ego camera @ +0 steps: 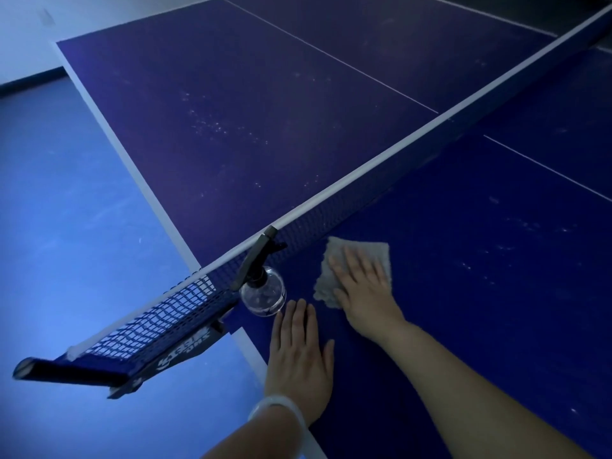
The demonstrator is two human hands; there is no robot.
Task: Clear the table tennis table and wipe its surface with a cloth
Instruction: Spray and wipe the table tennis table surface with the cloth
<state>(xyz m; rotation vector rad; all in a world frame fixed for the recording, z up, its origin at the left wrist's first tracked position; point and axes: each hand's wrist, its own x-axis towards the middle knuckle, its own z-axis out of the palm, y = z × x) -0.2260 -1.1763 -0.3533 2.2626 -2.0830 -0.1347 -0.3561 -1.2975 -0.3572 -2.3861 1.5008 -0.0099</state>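
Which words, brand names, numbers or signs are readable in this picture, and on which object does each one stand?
Net clamp: white lettering or a logo is printed on its dark side, but it appears upside down and blurred, so it is not readable.
Spray bottle: no label visible.
Cloth: no text visible.
Table: only white lines, no words or numbers.

A table tennis hall: a blue table (430,293) with net (331,213) stands on blue sports flooring (66,260)

Blue table (463,293) w/ net (331,207): cloth (331,293), spray bottle (263,291) (clear).
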